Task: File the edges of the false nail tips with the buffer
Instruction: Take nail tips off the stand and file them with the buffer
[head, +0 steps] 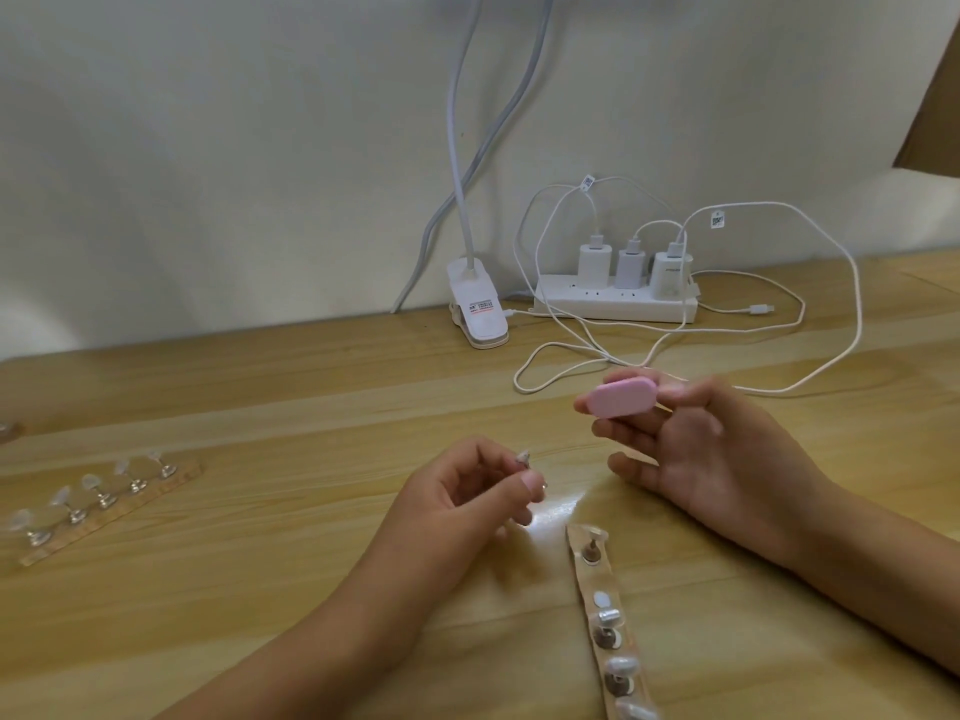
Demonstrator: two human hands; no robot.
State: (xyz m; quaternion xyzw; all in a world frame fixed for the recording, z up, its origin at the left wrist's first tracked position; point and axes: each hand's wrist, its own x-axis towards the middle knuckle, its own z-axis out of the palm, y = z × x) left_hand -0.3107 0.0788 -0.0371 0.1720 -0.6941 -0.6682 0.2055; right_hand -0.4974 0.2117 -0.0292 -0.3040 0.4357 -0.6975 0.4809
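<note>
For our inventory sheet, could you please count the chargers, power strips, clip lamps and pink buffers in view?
Chargers: 3
Power strip: 1
Clip lamp: 1
Pink buffer: 1
Total: 6

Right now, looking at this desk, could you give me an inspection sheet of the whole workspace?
Surface: wooden table, glare near the hands.
Job's things: pink buffer in the right hand; one nail tip held by the left hand; holder strip with five clear tips at left; second strip near the wrists.
Clutter: clip lamp at the back.
Fingers: left fingers pinch the tip; right fingers grip the buffer; buffer and tip apart.
Cables: white cables loop from three chargers on a power strip.
Surroundings: pale wall.
</note>
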